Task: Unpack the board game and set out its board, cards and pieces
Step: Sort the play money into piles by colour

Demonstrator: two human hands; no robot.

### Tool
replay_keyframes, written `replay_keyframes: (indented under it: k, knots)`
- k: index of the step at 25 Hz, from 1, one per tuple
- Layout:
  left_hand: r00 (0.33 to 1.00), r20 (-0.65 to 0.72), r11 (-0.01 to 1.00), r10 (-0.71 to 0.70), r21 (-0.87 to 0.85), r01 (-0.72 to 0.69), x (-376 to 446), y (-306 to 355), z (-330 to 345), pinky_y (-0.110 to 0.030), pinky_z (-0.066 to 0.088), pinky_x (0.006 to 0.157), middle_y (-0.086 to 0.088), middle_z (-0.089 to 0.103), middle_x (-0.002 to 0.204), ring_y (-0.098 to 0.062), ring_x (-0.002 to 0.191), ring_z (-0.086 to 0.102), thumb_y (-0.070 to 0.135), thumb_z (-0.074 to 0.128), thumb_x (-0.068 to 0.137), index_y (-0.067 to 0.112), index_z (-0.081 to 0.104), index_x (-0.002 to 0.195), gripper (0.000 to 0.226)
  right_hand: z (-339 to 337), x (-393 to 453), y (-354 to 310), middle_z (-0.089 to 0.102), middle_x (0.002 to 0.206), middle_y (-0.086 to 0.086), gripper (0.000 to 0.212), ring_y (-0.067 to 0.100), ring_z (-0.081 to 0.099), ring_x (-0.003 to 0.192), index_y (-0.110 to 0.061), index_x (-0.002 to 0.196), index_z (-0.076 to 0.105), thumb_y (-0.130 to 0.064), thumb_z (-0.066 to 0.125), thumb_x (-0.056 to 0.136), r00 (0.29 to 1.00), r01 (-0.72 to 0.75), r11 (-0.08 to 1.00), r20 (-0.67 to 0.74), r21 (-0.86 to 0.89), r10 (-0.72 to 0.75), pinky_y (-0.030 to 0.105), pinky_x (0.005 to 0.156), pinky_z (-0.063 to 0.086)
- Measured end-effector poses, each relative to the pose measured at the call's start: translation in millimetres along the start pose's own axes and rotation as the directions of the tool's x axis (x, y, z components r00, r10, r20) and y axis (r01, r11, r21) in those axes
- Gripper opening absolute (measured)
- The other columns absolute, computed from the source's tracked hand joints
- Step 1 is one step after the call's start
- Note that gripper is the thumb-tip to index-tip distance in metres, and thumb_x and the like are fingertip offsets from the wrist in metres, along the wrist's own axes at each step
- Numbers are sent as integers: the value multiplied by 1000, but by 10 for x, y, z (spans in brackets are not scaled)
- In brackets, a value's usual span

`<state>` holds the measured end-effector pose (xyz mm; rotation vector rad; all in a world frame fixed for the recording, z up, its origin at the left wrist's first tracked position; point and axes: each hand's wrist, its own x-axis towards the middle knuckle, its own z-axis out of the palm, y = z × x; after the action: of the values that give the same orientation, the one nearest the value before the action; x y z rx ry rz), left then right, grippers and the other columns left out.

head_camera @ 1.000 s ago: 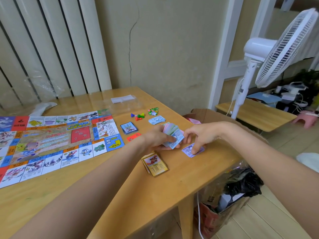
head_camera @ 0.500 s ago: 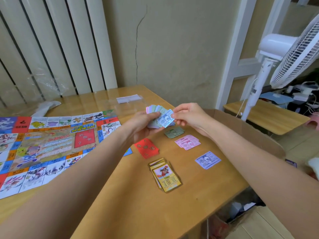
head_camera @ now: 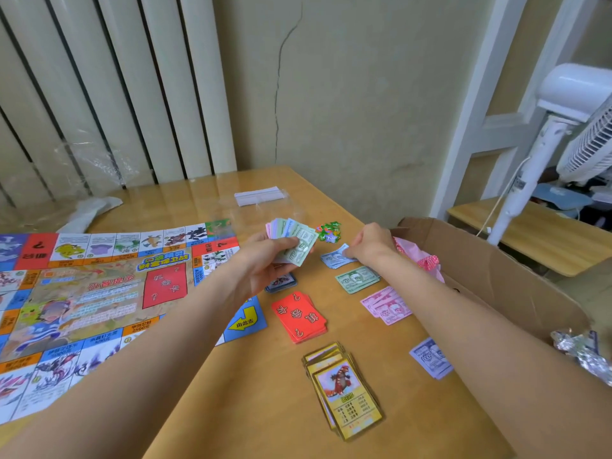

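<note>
Now your left hand (head_camera: 265, 260) grips a fanned wad of thin, floppy play money (head_camera: 291, 240); right hand (head_camera: 367, 246) pinches 1 blue note (head_camera: 336, 258) onto the table (head_camera: 265, 392). Light, slippery: take edges w/ fingertips.

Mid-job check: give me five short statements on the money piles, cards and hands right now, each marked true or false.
1. The left hand holds a fan of mixed notes. True.
2. The right hand rests on the pink notes. False: it touches the blue notes; the pink notes lie apart.
3. The red cards lie beside the board. True.
4. The yellow cards are stacked on the board. False: on the table.
5. The green notes lie between blue and pink. True.
</note>
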<state>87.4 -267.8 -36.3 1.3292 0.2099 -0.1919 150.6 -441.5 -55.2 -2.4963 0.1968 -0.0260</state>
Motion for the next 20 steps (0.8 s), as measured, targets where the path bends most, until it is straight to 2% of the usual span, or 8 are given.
replay_keyframes:
  k: [2, 4, 6, 7, 11, 14, 16, 20]
  knots:
    - [1000, -25, 1000, -3, 25, 3, 28, -31, 11, -16, 48, 41, -4, 70, 72, -5, 49, 65, 0, 55, 89, 7, 55, 115, 26, -19, -29, -18, 61, 106, 11, 22, 27, 60, 98, -5, 97, 65, -15, 71, 79, 999, 30, 999, -42, -39, -32, 27, 79, 45]
    - [998, -59, 998, -2, 62, 5, 36, -67, 36, -15, 48, 39, -5, 65, 78, -3, 45, 62, -1, 57, 88, 9, 58, 103, 18, -82, -76, -80, 61, 89, 4, 19, 20, 56, 81, -8, 95, 65, -21, 69, 82, 994, 102, 980, -64, 169, -93, 25, 74, 43]
    - [998, -64, 996, 0, 84, 5, 20, -96, 76, -15, 49, 41, -3, 63, 76, -2, 43, 61, -2, 58, 87, 13, 57, 88, 15, -171, -175, -155, 60, 73, 2, 19, 13, 53, 65, -6, 93, 65, -22, 69, 83, 969, 153, 879, 106, 452, -223, 23, 63, 45]
    - [999, -52, 996, -1, 87, 5, 11, -107, 98, -15, 50, 43, -2, 65, 72, -2, 44, 61, -2, 59, 86, 14, 57, 84, 16, -219, -233, -173, 60, 70, 3, 19, 10, 54, 60, -3, 95, 65, -17, 69, 83, 935, 167, 850, 194, 499, -298, 20, 58, 46]
    - [998, 56, 998, -21, 65, 17, -100, -109, 171, -16, 54, 51, 5, 69, 60, -3, 52, 65, 4, 56, 90, 15, 61, 86, 12, -353, -381, -157, 57, 64, 5, 28, -2, 50, 40, 2, 106, 61, 6, 66, 79, 868, 268, 866, 284, 422, -407, 10, 48, 43]
    - [997, 75, 998, 11, 53, -16, -176, -106, 172, -17, 55, 53, 1, 70, 68, -4, 54, 66, 4, 53, 91, 13, 61, 90, 12, -390, -413, -106, 60, 67, 5, 29, 3, 52, 47, 1, 106, 62, 5, 68, 78, 882, 243, 874, 279, 420, -380, 12, 48, 43]
    - [998, 36, 989, 56, 133, -60, -193, -119, 161, -14, 54, 52, -1, 68, 78, -2, 53, 65, 3, 56, 90, 14, 61, 90, 12, -390, -443, -78, 61, 67, 6, 22, 8, 54, 53, -1, 98, 64, 3, 70, 77, 888, 220, 865, 274, 452, -369, 13, 49, 44]
    - [995, 35, 982, 90, 162, -95, -213, -125, 186, -15, 55, 55, -4, 67, 84, -3, 55, 66, 3, 59, 88, 13, 61, 90, 11, -435, -504, -33, 59, 56, 4, 5, 6, 52, 46, -4, 77, 67, -2, 71, 78, 913, 186, 861, 241, 474, -330, 14, 44, 41]
